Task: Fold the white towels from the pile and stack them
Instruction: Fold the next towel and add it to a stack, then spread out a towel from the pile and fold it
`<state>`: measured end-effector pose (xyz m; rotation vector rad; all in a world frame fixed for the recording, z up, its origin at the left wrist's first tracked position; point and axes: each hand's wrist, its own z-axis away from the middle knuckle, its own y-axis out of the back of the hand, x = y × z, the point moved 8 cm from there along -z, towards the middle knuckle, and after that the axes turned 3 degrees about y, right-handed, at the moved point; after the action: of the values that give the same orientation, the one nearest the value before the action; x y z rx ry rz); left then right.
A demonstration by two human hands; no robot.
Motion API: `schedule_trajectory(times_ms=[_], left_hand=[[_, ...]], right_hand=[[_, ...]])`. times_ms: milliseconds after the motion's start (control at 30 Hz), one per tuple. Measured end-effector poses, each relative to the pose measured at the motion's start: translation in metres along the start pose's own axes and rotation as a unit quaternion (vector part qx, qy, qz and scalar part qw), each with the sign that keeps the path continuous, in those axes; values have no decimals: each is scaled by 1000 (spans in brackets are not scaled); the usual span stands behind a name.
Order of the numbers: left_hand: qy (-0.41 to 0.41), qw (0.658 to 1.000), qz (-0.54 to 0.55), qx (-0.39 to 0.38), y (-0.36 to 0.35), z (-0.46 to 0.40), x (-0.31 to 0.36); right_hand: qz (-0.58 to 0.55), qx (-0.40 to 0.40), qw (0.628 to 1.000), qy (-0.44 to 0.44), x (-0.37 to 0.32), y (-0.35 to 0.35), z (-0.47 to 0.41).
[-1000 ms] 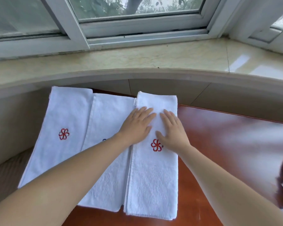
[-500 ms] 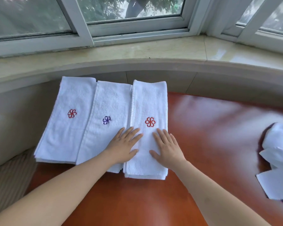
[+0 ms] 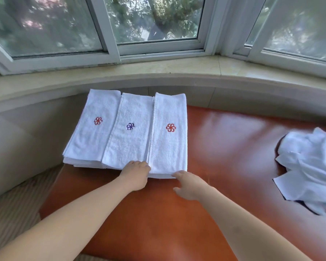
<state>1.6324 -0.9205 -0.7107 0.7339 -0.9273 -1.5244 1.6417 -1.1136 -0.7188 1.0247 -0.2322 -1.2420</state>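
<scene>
We are looking down at three folded towels lying side by side at the far left of the table (image 3: pixel 205 185), each overlapping the next, with more folded layers showing beneath their near edges. The left towel (image 3: pixel 94 127) and the right towel (image 3: pixel 169 132) are each carrying a red flower emblem, the middle towel (image 3: pixel 131 129) a purple one. So a good share of the folding is looking done, we reckon.

What is left is sitting well apart at the right edge: the pile (image 3: pixel 309 166), a crumpled white heap with creased, loose corners, waiting to be folded and stacked.

Our left hand (image 3: pixel 135 174) is resting at the near edge where the middle and right towels meet, fingers curled down against the cloth; we cannot tell whether they are pinching it. Our right hand (image 3: pixel 188 182) is hovering at the right towel's near corner, fingertips just touching the hem, fingers loosely bent and gripping nothing, as far as this blurred view is showing.

The towels are looking thick and nubbly, long rectangles with stitched hems. The table is glossy red-brown, throwing back window light; behind it the pale stone sill (image 3: pixel 158 68) is curving round.
</scene>
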Motion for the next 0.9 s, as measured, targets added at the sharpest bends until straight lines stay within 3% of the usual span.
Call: schedule_trajectory(times_ms=[367, 567, 900], left_hand=[[-39, 992, 46, 108, 105, 118, 75], [-77, 983, 56, 157, 149, 175, 132], [-151, 970, 7, 191, 194, 204, 266]], right_hand=[[31, 165, 984, -61, -35, 69, 141], [42, 215, 970, -104, -41, 95, 233], [14, 267, 950, -161, 18, 108, 361]])
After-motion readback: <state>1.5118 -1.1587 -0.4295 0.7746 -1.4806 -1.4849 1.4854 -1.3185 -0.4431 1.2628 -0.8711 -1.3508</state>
